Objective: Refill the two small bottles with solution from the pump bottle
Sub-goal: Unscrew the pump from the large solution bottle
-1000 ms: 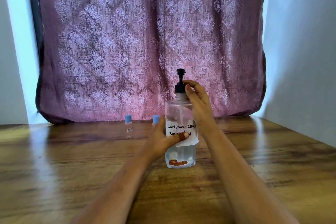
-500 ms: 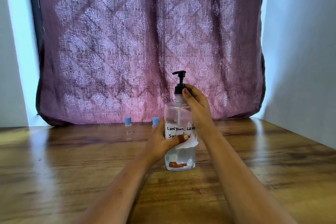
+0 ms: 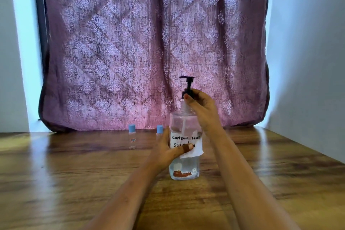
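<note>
The left hand (image 3: 169,150) gripped the pump bottle (image 3: 184,145) while the right hand (image 3: 200,101) pinched its collar (seemingly unscrewing); the 2 small bottles (image 3: 132,137) awaited uncapping.

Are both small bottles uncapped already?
No. Both small bottles stand with blue caps on, behind the pump bottle.

Daylight from far side, filtering through curtain (image 3: 149,46); bright strips at both its edges. Pale glare streaks on wooden table (image 3: 56,183), left and far right. Mild motion blur overall. Wide-angle bowing along side walls.
</note>
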{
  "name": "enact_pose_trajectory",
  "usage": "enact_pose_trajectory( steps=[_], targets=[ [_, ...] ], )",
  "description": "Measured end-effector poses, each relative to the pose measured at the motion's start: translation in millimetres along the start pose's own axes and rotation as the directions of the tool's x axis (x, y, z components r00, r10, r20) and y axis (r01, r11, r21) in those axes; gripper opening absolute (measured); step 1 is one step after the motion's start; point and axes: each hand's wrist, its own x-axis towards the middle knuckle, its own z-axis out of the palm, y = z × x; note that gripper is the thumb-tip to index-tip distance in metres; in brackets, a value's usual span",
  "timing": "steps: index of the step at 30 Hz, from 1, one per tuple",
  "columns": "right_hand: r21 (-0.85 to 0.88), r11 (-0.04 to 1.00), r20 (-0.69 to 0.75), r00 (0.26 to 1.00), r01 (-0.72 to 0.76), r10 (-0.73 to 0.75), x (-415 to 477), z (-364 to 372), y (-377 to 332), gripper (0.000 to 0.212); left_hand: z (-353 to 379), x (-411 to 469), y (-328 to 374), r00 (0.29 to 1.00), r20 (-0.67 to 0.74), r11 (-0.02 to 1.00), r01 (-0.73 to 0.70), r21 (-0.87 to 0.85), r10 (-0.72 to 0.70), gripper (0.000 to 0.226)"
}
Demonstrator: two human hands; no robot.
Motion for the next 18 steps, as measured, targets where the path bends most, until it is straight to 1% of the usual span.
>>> enact_pose_trajectory(
  steps=[2, 4, 6, 9, 12, 15, 18],
  targets=[
    [-0.003, 1.0, -0.002, 1.0, 0.009, -0.009, 8.1, -1.4, -12.6, 0.022, 0.1, 0.5, -1.3, 1.0, -0.001, 1.0, 0.013, -0.004, -0.013, 0.054],
    [-0.015, 0.999, 0.001, 1.0, 0.028, -0.028, 17.1, -2.9, -26.1, 0.024, 0.2, 0.8, -2.6, 1.0, 0.003, 1.0, 0.014, -0.003, -0.014, 0.048],
    [-0.025, 0.998, 0.006, 0.999, 0.051, -0.051, 24.8, -4.4, -38.7, 0.026, 0.3, 1.1, -4.1, 1.0, 0.008, 1.0, 0.02, -0.019, -0.02, 0.047],
    [-0.057, 0.996, 0.012, 0.997, 0.071, -0.07, 31.6, -5.6, -52.6, 0.026, 0.0, 2.5, -7.0, 0.999, -0.01, 0.999, 0.039, -0.018, -0.039, 0.059],
    [-0.059, 0.995, 0.002, 0.997, 0.078, -0.078, 33.7, -6.5, -61.8, 0.022, -0.6, 2.7, -10.6, 0.999, -0.008, 0.999, 0.043, -0.009, -0.044, 0.068],
    [-0.064, 0.992, -0.015, 0.994, 0.105, -0.106, 34.9, -8.3, -70.2, 0.018, 0.4, 2.2, -9.4, 0.998, -0.029, 0.996, 0.049, 0.071, -0.047, 0.076],
    [-0.098, 0.985, -0.032, 0.988, 0.145, -0.148, 36.9, -10.1, -79.2, 0.018, 3.8, 2.0, -6.5, 0.997, -0.075, 0.984, 0.046, 0.171, -0.033, 0.076]
  ],
)
